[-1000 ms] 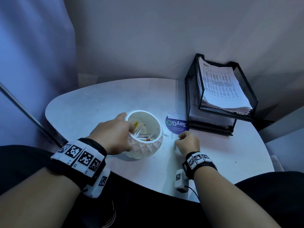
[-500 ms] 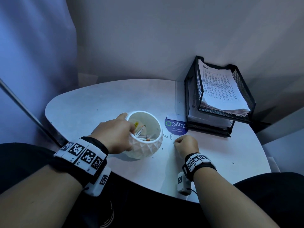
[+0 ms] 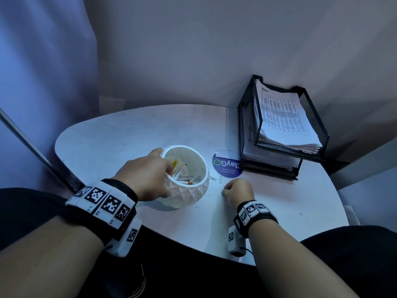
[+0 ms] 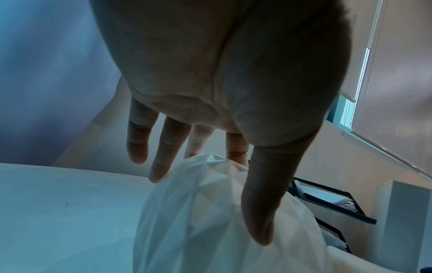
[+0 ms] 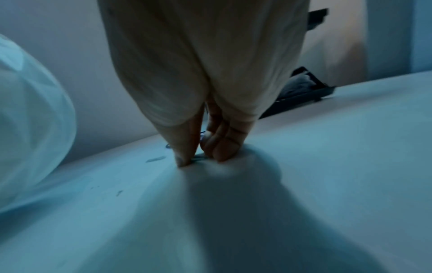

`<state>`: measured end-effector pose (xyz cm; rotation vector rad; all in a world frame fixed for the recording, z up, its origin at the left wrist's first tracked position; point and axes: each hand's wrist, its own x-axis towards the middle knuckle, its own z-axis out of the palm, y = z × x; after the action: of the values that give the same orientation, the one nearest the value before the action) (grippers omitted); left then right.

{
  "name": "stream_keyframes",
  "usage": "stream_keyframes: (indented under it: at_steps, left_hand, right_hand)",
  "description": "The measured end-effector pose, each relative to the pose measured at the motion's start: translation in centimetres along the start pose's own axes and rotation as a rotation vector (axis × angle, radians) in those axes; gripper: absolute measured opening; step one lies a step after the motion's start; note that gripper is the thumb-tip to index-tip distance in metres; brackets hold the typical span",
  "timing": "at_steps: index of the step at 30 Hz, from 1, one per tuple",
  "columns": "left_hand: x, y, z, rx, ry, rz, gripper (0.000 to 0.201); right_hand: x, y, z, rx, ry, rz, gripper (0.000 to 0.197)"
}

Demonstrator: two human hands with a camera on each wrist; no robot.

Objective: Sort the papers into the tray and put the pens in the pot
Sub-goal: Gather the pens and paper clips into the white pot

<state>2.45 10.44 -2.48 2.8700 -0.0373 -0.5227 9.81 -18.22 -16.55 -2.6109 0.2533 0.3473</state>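
A white faceted pot [image 3: 189, 194] stands on the white table [image 3: 120, 134] with several pens [image 3: 182, 175] lying inside. My left hand [image 3: 160, 179] grips the pot's near-left side. Its fingers curl over the rim and its thumb [image 4: 259, 212] presses the outer wall. The black mesh tray [image 3: 312, 119] at the back right holds a stack of printed papers [image 3: 283, 119]. My right hand [image 3: 232, 190] is down on the table right of the pot, fingers curled. The right wrist view shows its thumb and fingertips [image 5: 219, 153] pinching a small paper clip [image 5: 197, 158] against the tabletop.
Two loose paper clips [image 3: 217, 179] lie between the pot and my right hand. A round blue sticker [image 3: 227, 166] is on the table in front of the tray. The tray's lower tier [image 3: 270, 166] also holds paper. Walls close in behind and to the left.
My right hand has slid a little toward me, away from the blue sticker, with its fingers still bunched on the table. The left hand and pot have stayed put.
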Motion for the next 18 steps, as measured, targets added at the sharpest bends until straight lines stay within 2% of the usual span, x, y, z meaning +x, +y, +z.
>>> stream_keyframes:
  at_steps: [5,10,12,16,18]
  left_hand:
    - [0.2,-0.3,-0.2,-0.023,0.02,-0.005,0.037]
    - [0.3,-0.9,-0.6,-0.039,0.047,-0.02,0.037]
    - [0.3,-1.0,-0.7,-0.039,0.057,-0.024,0.037]
    - [0.2,-1.2,-0.7,-0.043,0.067,-0.018,0.039]
    - [0.1,-1.5,-0.8,-0.058,0.074,-0.018,0.037]
  right_hand:
    - [0.3,-1.0,0.1,-0.186,-0.088,-0.041,0.018]
    - [-0.7,-0.4,0.9,-0.178,-0.025,-0.081,0.013]
    - [-0.6,-0.2,1.2,-0.022,0.009,-0.046,0.012]
    - [0.5,-0.5,0.7,0.753,-0.013,0.248,0.02]
    - [1.0,-1.0,0.1,0.917,-0.003,0.306,0.03]
